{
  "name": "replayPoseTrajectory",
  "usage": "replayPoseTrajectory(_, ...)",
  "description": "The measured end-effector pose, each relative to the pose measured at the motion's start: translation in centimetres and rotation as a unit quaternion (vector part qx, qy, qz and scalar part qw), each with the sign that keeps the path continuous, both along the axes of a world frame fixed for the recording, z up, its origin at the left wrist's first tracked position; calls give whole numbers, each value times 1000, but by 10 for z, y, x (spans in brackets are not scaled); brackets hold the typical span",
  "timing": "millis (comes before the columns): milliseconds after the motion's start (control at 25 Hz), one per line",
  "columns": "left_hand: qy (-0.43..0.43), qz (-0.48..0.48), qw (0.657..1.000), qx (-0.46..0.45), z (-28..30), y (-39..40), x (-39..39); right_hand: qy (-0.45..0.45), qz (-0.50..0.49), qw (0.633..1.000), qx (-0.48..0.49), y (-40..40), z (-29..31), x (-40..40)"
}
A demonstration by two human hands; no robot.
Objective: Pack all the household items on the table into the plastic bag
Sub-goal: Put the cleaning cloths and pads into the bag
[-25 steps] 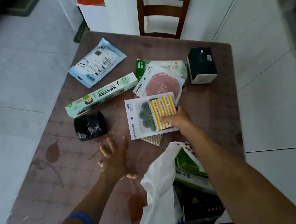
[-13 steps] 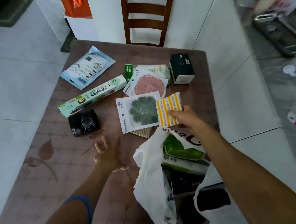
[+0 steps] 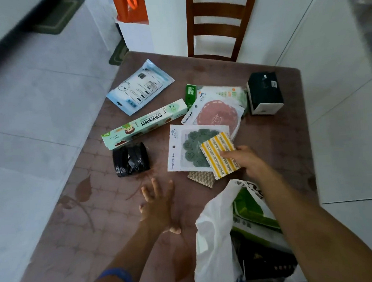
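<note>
My right hand [image 3: 246, 162] grips a yellow-striped scouring pad [image 3: 219, 155] just above the white plastic bag [image 3: 215, 232], which gapes at the table's near right with a green package [image 3: 251, 210] inside. The pad overlaps a white card holding a green flower-shaped mat [image 3: 192, 150]. A tan pad [image 3: 201, 179] lies beneath. My left hand [image 3: 159, 203] rests flat on the table, fingers spread, holding nothing. Also on the table: a black roll [image 3: 131, 159], a long green box [image 3: 144, 124], a blue pouch [image 3: 140, 87], a pink mat pack [image 3: 217, 117] and a black box [image 3: 264, 93].
The brown patterned table [image 3: 94, 210] has its left edge over a tiled floor. A wooden chair [image 3: 217, 25] stands at the far side. An orange bag [image 3: 130, 6] sits on a white stand beyond the table's far left corner.
My right hand has kept hold of the striped pad and tilted it, corner toward the bag's mouth. My left hand has stayed flat on the table. The view has shifted.
</note>
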State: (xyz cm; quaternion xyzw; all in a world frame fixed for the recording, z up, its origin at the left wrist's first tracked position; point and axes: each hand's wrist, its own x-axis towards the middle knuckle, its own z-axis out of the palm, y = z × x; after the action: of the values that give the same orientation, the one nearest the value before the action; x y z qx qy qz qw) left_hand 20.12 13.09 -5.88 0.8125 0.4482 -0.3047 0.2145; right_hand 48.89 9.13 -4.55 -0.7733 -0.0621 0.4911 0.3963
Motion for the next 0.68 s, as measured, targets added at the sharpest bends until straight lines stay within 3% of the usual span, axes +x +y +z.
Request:
replayPoseTrajectory(400,1,-8,1000,6,2,0,2,18,-110,994,8,17,8,-9)
replayPoseTrajectory(560,4,-15,1000,12,2,0,1,67,-72,995,-35,24,10,-26)
replayPoseTrajectory(680,0,-12,1000,11,0,0,1,14,-78,996,-28,33,6,-41)
